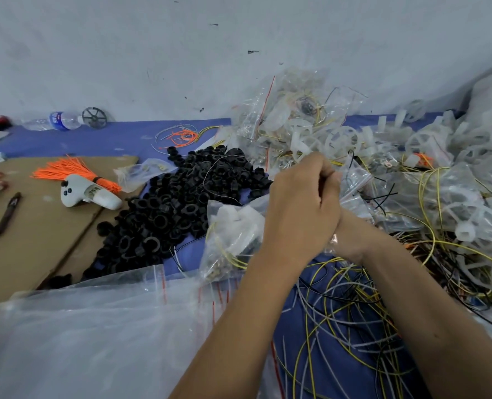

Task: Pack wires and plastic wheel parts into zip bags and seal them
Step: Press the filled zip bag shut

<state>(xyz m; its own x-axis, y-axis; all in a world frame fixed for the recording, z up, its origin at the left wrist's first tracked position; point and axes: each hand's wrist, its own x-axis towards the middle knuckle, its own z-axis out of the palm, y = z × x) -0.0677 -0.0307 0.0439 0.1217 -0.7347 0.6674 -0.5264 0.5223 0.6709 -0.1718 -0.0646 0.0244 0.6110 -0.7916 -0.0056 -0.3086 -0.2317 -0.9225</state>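
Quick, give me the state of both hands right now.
Left hand: fingers curled, gripping the zip bag.
Right hand: mostly hidden behind the left hand; cannot tell.

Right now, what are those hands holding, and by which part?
Both hands grip a clear zip bag. The left hand curls over its top edge; the right hand is mostly hidden behind it, so its exact hold cannot be told.

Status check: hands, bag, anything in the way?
Left hand grips zip bag. Right hand mostly hidden behind it. Loose wires underneath.
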